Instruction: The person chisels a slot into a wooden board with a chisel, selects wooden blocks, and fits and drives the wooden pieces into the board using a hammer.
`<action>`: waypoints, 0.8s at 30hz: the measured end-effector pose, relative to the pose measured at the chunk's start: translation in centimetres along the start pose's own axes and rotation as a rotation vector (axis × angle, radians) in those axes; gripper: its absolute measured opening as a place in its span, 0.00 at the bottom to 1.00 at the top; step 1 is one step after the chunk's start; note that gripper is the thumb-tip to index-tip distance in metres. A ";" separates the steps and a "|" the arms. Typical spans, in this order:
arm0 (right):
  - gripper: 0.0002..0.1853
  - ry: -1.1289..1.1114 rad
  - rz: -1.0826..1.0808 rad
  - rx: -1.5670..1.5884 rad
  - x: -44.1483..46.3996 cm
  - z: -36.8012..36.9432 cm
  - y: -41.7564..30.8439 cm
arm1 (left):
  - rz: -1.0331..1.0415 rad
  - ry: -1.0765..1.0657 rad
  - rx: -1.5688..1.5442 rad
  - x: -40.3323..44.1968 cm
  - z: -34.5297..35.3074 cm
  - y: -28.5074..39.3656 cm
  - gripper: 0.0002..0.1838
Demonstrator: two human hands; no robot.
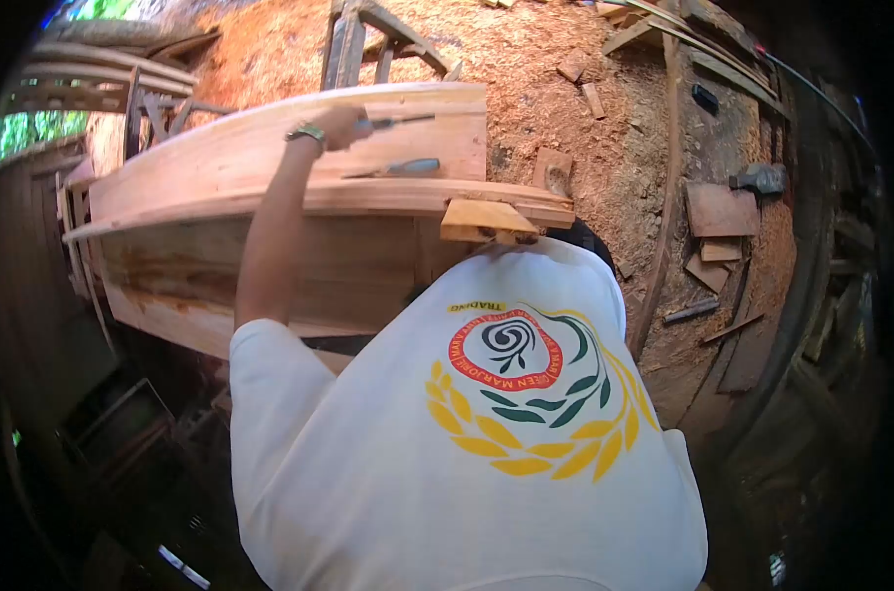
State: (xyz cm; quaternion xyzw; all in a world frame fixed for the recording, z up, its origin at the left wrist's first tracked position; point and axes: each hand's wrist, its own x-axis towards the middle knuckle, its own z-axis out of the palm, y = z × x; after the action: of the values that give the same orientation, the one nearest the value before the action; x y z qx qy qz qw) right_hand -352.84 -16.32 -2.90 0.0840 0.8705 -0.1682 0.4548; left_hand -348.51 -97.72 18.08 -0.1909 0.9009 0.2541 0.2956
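My left hand (338,126), with a watch on the wrist, is closed around the handle of a slim hand tool (403,120). The tool's thin dark shaft points right, over a pale wooden board (220,143). Just below it, a second tool with a blue-grey handle (414,166) lies on the board, its narrow end pointing left. A short yellowish wood block (486,221) sits at the near edge of the long wooden piece, close to my white shirt. My right hand does not show.
Wood shavings (535,69) cover the ground beyond the board. A wooden stand (346,54) rises at the top. On the right are a long beam (668,187), wood offcuts (721,210) and a dark tool-like object (759,178). Stacked timber (112,64) lies at the upper left.
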 end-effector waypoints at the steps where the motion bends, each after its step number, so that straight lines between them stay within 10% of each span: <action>1: 0.25 0.006 -0.020 -0.019 0.6 -0.5 -0.2 | 0.104 0.202 0.078 -2.6 -2.0 1.3 0.18; 9: 0.23 0.181 -0.364 -0.087 6.7 -6.3 -4.9 | 0.096 0.992 -0.663 -26.8 -6.0 11.0 0.28; 12: 0.13 0.003 -0.332 0.160 -2.2 -11.5 -16.9 | 0.490 1.320 -0.971 -29.1 -2.3 7.0 0.25; 18: 0.13 -0.021 -0.553 0.514 -13.3 -16.6 -30.2 | 0.903 0.727 -1.819 -26.1 4.8 14.6 0.17; 24: 0.19 -0.028 -0.890 0.451 -20.8 -19.6 -38.1 | 0.823 1.123 -1.844 -18.9 8.6 18.9 0.07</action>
State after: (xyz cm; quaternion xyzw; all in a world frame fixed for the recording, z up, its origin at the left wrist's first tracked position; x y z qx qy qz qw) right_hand -367.30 -44.35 32.82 -0.2017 0.7576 -0.5312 0.3211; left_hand -339.88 -74.09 30.46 -0.1121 0.3716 0.7719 -0.5035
